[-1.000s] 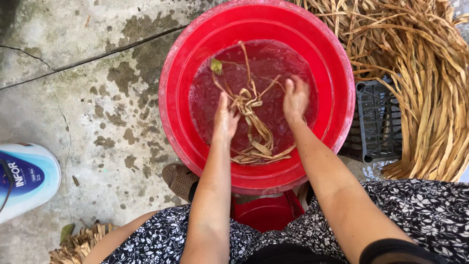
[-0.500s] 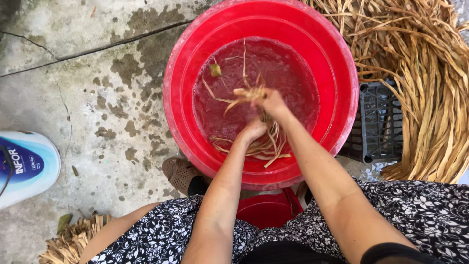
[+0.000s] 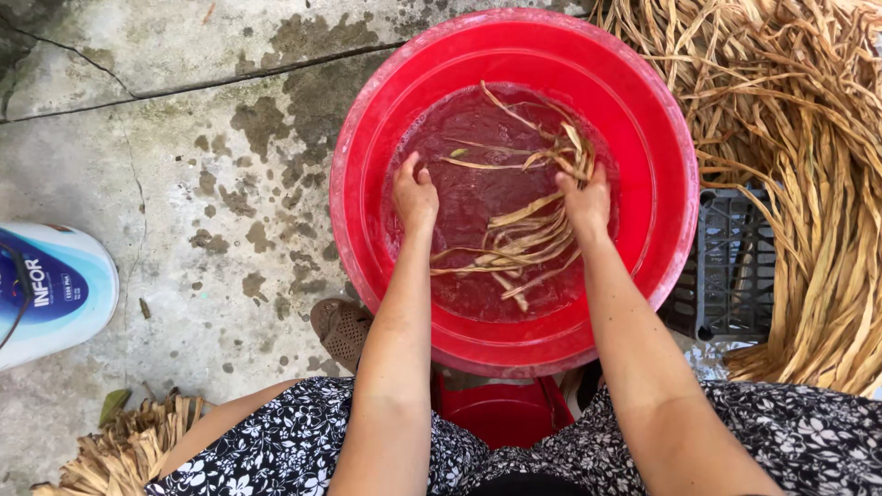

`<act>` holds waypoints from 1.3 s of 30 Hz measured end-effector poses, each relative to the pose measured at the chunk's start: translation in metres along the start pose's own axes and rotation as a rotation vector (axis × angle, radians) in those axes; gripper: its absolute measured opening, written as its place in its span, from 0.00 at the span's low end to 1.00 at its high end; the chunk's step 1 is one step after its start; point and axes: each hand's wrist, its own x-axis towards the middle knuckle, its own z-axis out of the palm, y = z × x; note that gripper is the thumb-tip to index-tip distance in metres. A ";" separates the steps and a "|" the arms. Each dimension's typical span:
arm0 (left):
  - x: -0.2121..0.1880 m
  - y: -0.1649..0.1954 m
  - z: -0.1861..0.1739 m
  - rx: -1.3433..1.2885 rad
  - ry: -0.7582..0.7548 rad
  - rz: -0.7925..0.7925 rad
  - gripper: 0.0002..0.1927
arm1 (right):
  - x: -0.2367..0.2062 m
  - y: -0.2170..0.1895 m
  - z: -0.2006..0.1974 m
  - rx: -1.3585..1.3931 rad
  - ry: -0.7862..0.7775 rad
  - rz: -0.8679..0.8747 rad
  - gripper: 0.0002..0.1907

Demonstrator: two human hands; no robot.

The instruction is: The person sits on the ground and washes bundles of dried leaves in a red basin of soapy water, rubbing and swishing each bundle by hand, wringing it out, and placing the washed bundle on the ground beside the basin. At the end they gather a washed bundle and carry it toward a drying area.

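Cracked, damp-stained concrete floor (image 3: 184, 165) fills the left half of the head view, with a red plastic basin (image 3: 661, 174) of water at about 12 o'clock from the person's lap. Inside it, the left hand (image 3: 415, 195) rests in the water at the basin's 9 o'clock side, fingers curled loosely and, as far as the ripples let me judge, holding nothing. The right hand (image 3: 584, 202) sits at 3 o'clock, its fingers closed around a bunch of wet straw strips (image 3: 514, 243) that trail toward 7 o'clock under the surface. A heap of dry straw (image 3: 808, 184) lies at 3 o'clock beyond the basin, over a dark plastic crate (image 3: 735, 266). A white-and-blue container (image 3: 50, 289) stands at 9 o'clock, and a brown sandal (image 3: 342, 329) shows beneath the basin's rim.
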 end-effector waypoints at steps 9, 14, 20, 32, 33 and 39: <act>0.014 0.036 0.040 0.283 -0.279 -0.076 0.21 | -0.025 0.015 0.032 0.733 -0.446 0.435 0.18; -0.007 0.039 0.040 0.477 -0.495 -0.186 0.16 | -0.025 0.018 0.029 0.698 -0.477 0.453 0.11; -0.011 0.033 0.031 0.391 -0.291 0.016 0.13 | -0.016 0.022 0.021 0.668 -0.356 0.454 0.10; 0.072 0.103 -0.178 -0.018 0.332 0.225 0.40 | 0.000 -0.034 -0.003 0.775 -0.420 0.217 0.11; 0.064 0.104 -0.177 -0.142 0.179 0.116 0.32 | 0.000 -0.052 -0.010 0.754 -0.442 0.161 0.11; -0.008 0.114 -0.128 0.145 -0.809 0.039 0.25 | -0.030 -0.181 -0.087 0.321 -0.362 -0.281 0.11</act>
